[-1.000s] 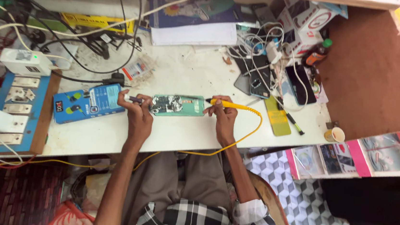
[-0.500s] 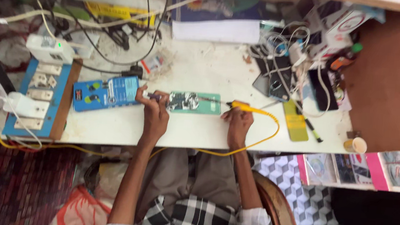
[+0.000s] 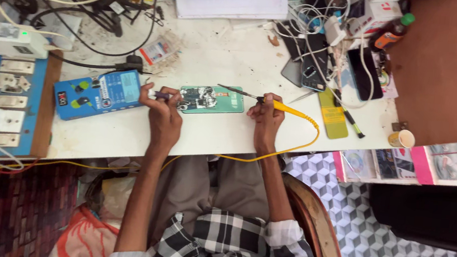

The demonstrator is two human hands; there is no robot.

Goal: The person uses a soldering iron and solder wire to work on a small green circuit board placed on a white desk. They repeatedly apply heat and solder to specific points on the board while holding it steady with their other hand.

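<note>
Head view: right hand (image 3: 265, 118) closed around soldering iron (image 3: 275, 103).

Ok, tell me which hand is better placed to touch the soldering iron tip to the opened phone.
Right. The right hand already grips the yellow soldering iron, its tip over the opened phone. The left hand holds a small tool at the phone's other end.

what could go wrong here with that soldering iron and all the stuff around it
The right hand holds the yellow-handled soldering iron with its tip over the opened green phone, close to the left hand: a slip might burn fingers. Its yellow cord loops off the white table edge and could snag.
</note>
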